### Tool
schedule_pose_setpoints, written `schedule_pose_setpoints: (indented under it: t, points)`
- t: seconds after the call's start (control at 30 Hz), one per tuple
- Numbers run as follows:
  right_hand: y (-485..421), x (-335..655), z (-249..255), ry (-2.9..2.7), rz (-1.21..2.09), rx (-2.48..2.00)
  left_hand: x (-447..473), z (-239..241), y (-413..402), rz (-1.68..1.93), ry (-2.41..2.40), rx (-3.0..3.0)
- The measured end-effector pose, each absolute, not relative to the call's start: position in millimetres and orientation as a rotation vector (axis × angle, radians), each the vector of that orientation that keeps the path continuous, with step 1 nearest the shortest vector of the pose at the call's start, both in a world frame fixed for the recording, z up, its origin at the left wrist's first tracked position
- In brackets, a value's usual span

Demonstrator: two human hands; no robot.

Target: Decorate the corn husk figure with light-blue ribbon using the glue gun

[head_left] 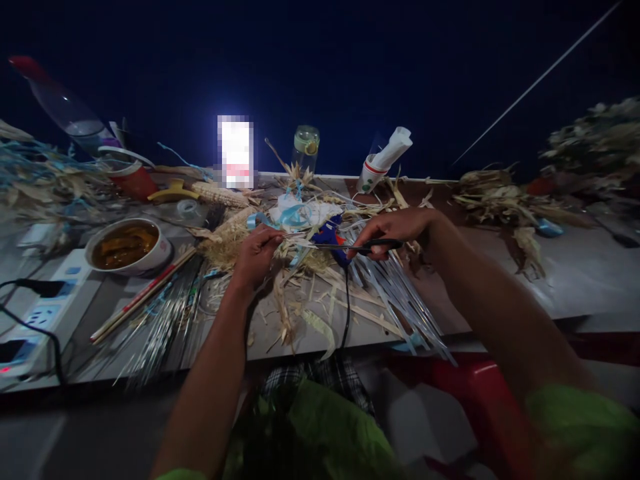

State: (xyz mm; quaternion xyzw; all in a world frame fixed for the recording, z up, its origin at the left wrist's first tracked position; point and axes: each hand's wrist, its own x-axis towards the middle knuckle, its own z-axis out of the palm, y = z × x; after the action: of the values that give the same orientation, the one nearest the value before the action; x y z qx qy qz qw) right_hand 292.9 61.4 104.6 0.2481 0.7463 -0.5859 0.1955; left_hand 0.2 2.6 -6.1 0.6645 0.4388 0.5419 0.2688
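My right hand [395,230] is closed round the black handles of a pair of scissors [350,247], whose blades point left. My left hand [257,253] is pinched on a thin strip of dry corn husk [295,237] held at the blade tips. Under the hands lie loose husk strips [320,300], a blue glue gun [330,235] with a black cord, and a bundle of clear plastic sticks [400,300].
A bowl of brown liquid [127,245] with chopsticks [145,293] stands left, beside a power strip [35,313]. A corn cob [220,195], a red cup [133,179], a jar [306,147], a bright phone screen [235,152] and husk piles [500,193] sit behind. A red stool [475,393] is below.
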Motion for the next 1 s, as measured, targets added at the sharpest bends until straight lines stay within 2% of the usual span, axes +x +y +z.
schedule_pose_setpoints:
  t: [1.0]
  points:
    - [59,277,104,2.102,-1.689,0.761,1,0,-1,1.449,1.210,1.773]
